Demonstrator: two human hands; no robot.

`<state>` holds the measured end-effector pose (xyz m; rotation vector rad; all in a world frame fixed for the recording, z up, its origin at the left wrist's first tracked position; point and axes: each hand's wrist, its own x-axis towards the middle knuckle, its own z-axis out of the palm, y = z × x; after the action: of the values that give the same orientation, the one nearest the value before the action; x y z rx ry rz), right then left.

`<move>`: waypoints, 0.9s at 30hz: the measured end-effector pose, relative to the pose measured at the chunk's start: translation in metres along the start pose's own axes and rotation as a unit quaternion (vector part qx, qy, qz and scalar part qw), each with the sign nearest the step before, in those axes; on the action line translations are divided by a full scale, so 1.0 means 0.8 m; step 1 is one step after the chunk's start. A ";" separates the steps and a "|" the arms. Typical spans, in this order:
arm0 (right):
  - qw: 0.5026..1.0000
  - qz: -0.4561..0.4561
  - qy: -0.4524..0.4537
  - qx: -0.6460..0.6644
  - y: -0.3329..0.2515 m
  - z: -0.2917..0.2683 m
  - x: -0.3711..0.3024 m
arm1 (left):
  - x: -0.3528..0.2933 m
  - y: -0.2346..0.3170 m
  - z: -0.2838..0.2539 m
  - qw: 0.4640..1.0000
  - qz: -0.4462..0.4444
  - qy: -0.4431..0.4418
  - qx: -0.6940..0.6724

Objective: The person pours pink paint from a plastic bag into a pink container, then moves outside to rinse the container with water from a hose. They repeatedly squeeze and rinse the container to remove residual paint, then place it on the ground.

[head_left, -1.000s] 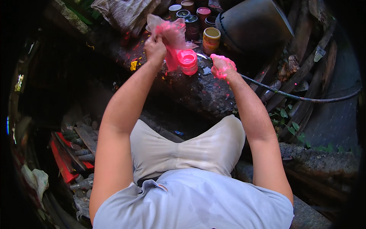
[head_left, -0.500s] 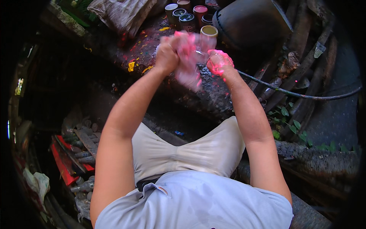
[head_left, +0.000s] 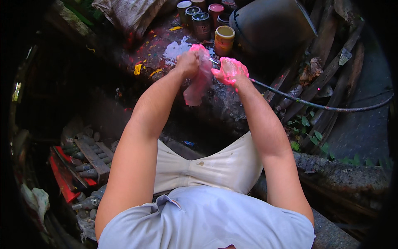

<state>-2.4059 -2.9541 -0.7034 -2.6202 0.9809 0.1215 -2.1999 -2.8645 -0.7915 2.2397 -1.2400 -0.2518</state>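
Though limp — pink-stained plastic bag [head_left: 198, 79]

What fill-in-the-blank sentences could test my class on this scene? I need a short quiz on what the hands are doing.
1. The left hand grips a limp ____ plastic bag.
2. The right hand is covered in pink ____.
3. The yellow-topped can stands on the stained slab, ____ the hands.
4. A dark hose runs off toward the person's ____.

Missing words: pink; plastic; beyond; right
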 end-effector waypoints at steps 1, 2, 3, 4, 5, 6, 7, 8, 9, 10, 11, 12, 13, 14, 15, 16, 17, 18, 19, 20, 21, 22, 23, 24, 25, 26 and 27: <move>1.000 0.002 -0.012 -0.001 0.001 0.004 0.000 | 0.001 0.007 0.006 0.997 -0.036 0.053 -0.039; 1.000 0.007 -0.022 -0.003 0.004 0.003 0.001 | 0.001 0.023 0.010 0.988 -0.053 0.134 -0.050; 0.999 0.011 -0.031 -0.006 0.006 0.001 0.003 | 0.001 0.043 0.011 0.972 -0.069 0.215 -0.060; 0.999 0.009 -0.037 0.003 0.009 0.000 0.005 | -0.002 0.058 0.009 0.949 -0.085 0.294 -0.071; 0.999 0.007 -0.035 0.006 0.011 0.002 0.006 | -0.010 0.060 0.001 0.973 -0.030 0.227 0.001; 0.999 0.006 -0.033 0.010 0.014 0.005 0.007 | -0.018 0.058 -0.006 0.985 0.026 0.156 0.073; 0.999 0.006 -0.031 0.014 0.018 0.006 0.009 | -0.022 0.054 -0.013 0.983 0.083 0.082 0.143; 1.000 -0.015 -0.021 0.016 0.020 0.014 0.010 | -0.035 0.040 -0.008 0.979 0.125 0.023 0.161; 0.999 -0.035 -0.012 0.018 0.023 0.020 0.014 | -0.037 0.030 -0.004 0.969 0.143 0.021 0.200; 0.998 -0.056 -0.003 0.020 0.025 0.026 0.021 | -0.036 0.020 -0.001 0.958 0.160 0.018 0.237; 0.999 -0.039 -0.009 0.032 0.025 0.026 0.024 | -0.049 0.015 0.008 0.947 0.175 -0.001 0.268; 0.999 -0.035 0.009 0.024 0.038 0.037 0.031 | -0.043 0.028 0.004 0.944 0.161 -0.063 0.282; 0.995 -0.044 -0.014 0.087 0.045 0.030 0.018 | -0.037 0.043 -0.004 0.945 0.129 -0.123 0.276; 0.992 -0.011 -0.037 0.120 0.035 0.025 0.008 | -0.029 0.031 -0.002 0.928 0.125 -0.137 0.322; 0.996 -0.038 0.051 0.056 0.055 0.048 0.021 | -0.015 0.043 0.001 0.928 0.116 -0.148 0.323; 0.997 -0.043 0.050 0.043 0.052 0.053 0.016 | -0.012 0.036 0.009 0.928 0.089 -0.161 0.324; 0.997 -0.047 0.058 0.028 0.048 0.047 0.011 | -0.004 0.034 0.010 0.928 0.067 -0.166 0.325; 0.998 -0.012 0.049 0.026 0.042 0.043 0.008 | 0.000 0.035 0.012 0.942 0.049 -0.163 0.289; 0.999 0.023 0.040 0.024 0.036 0.040 0.004 | -0.003 0.035 0.017 0.954 0.033 -0.160 0.253; 0.998 0.021 0.065 0.015 0.038 0.044 0.004 | 0.000 0.033 0.022 0.964 0.019 -0.152 0.217; 0.994 0.023 0.098 0.038 0.039 0.049 0.001 | 0.001 0.030 0.028 0.979 0.004 -0.097 0.177; 0.993 0.016 0.113 0.035 0.041 0.052 -0.001 | 0.004 0.027 0.032 0.980 -0.019 -0.079 0.179; 0.991 0.021 0.130 0.031 0.048 0.050 -0.005 | 0.001 0.050 0.031 0.981 -0.032 -0.066 0.178; 0.993 0.019 0.112 0.038 0.044 0.045 -0.009 | 0.007 0.044 0.029 0.985 -0.040 -0.060 0.156; 0.994 0.017 0.094 0.046 0.040 0.040 -0.012 | 0.010 0.036 0.026 0.989 -0.047 -0.055 0.133; 0.993 0.012 0.108 0.049 0.038 0.043 -0.012 | 0.015 0.032 0.025 0.991 -0.054 -0.049 0.109; 0.992 0.021 0.111 0.048 0.037 0.040 -0.018 | 0.016 0.041 0.026 0.996 -0.070 0.017 0.061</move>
<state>-2.4348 -2.9551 -0.7389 -2.5640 1.0853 -0.2071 -2.2252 -2.8967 -0.7888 2.4296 -1.1097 -0.1949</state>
